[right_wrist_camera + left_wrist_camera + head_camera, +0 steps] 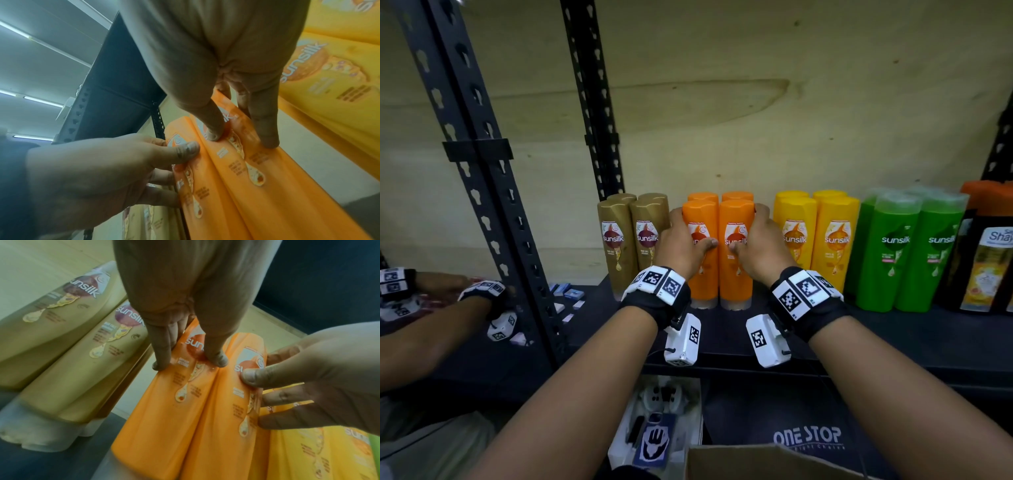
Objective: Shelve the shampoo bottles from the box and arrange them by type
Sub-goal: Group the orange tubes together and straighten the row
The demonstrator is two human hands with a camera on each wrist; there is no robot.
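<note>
Four orange Sunsilk bottles stand in a two-by-two block on the black shelf [893, 330]. My left hand [688, 233] grips the front left orange bottle [700, 274], thumb on its label and fingers round its left side. My right hand [751, 229] grips the front right orange bottle [736, 274] in mirror fashion. In the left wrist view my left hand [190, 361] pinches the left orange bottle [164, 418]. The right wrist view has my right hand [241, 138] pinching the right orange bottle [277, 194]. The two front bottles touch side by side.
Brown bottles [633, 240] stand just left of the orange ones. To the right are yellow bottles [815, 240], green bottles [907, 250] and a dark bottle [986, 263]. A cardboard box [756, 460] sits below. Another person's hands [448, 301] work past the shelf upright [482, 192].
</note>
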